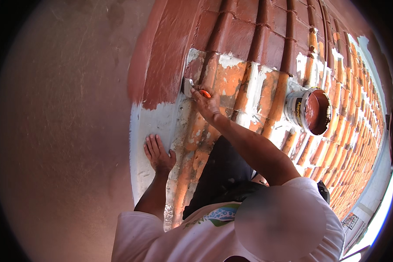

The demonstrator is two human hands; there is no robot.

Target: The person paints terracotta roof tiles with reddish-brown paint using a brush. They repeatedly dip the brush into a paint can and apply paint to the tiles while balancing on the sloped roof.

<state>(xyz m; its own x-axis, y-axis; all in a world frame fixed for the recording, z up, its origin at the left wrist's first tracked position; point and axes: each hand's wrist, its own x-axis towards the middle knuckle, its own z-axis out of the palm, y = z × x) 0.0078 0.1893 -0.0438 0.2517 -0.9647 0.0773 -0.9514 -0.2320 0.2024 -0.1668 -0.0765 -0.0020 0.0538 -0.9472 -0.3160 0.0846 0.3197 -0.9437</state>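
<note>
My right hand (207,101) grips a paintbrush with an orange handle end (204,93). Its wide bristle head (187,87) meets the roof at the seam between the tiles and the sloping band beside the wall. My left hand (158,154) lies palm down, fingers spread, on the unpainted pale part of that band (157,121). Above both hands the band has a red-brown coat (167,59). To the right, an open paint bucket (295,108) with red-brown paint (314,113) inside stands tilted on the tiles.
A smooth brown wall (68,114) rises along the left. Freshly coated red-brown roof tiles (240,37) lie ahead. Bare orange clay tiles with white patches (340,140) stretch away to the right, down to a pale roof edge (375,183). My dark-clothed leg (222,167) rests over the tiles.
</note>
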